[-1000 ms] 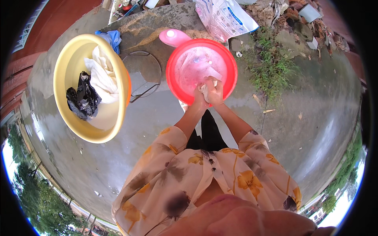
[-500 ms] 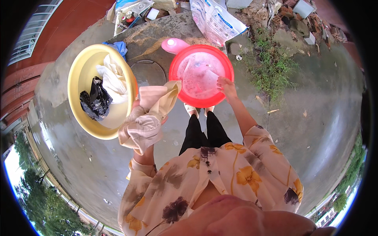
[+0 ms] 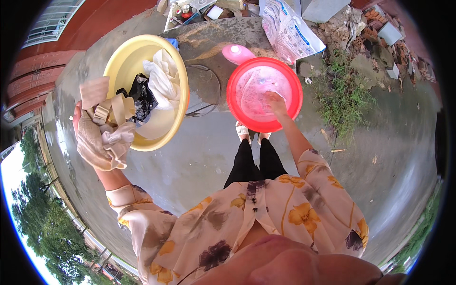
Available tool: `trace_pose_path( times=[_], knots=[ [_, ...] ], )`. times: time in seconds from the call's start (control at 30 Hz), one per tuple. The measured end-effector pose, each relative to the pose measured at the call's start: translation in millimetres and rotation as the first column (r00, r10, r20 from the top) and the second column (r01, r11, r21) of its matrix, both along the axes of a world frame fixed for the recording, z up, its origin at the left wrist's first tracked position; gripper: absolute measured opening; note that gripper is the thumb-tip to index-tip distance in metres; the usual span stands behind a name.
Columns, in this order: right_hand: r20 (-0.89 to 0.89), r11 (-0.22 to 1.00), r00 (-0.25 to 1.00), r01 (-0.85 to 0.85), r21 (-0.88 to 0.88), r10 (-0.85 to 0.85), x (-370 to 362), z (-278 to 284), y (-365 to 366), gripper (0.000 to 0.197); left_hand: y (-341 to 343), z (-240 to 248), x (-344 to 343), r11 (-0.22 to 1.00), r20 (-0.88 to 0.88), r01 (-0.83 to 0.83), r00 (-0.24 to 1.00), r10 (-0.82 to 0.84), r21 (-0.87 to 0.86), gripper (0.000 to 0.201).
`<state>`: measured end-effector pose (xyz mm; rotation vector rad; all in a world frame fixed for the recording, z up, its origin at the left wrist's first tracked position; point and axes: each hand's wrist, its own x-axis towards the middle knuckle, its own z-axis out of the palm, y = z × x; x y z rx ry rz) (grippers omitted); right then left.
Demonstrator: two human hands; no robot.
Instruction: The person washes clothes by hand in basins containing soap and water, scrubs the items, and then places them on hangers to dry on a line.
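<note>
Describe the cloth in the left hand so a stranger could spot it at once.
Find the big yellow basin on the left. A bunched cloth in the left hand hides part of the basin's lower-left rim. The cloth's beige-pink colour sets it apart from the white cloth and black item inside the basin.

Your round yellow plastic tub [image 3: 127,62] (crumpled white cloth [image 3: 164,81] inside) stands upper left, your round red plastic basin [image 3: 264,126] upper centre.

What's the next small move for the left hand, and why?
Probably bring the left hand inward and lower the beige cloth into the yellow basin: it holds the cloth up, overlapping the basin's left rim in view, and a white cloth lies inside.
</note>
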<state>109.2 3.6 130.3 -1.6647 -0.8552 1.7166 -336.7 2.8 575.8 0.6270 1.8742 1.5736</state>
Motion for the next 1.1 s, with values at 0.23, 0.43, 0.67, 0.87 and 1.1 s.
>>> trace_pose_path(
  times=[0.23,0.43,0.67,0.87,1.1],
  knots=[
    [0.631,0.929,0.772,-0.282,0.238,0.073,38,-46,1,0.057,13,-44,-15,0.789,-0.762,0.056,0.226,-0.607,-0.612,0.056],
    [0.733,0.889,0.543,-0.416,-0.190,0.410,-17,-55,6,0.054,-26,-105,134,0.857,-0.794,0.515,0.515,-0.323,-0.015,0.030],
    [0.365,0.955,0.883,-0.279,-0.098,0.295,33,-67,19,0.046,-30,-383,254,0.744,0.175,0.580,0.813,-0.556,-0.331,0.064],
    [0.050,0.955,0.985,-0.145,-0.258,0.163,16,-130,-6,0.065,-5,-533,292,0.633,0.675,0.585,0.726,-0.132,-0.506,0.070],
    [0.476,0.980,0.859,-0.194,-0.039,0.189,-11,-71,-5,0.048,-23,-528,292,0.763,0.418,0.487,0.853,-0.312,-0.425,0.042]
  ],
)
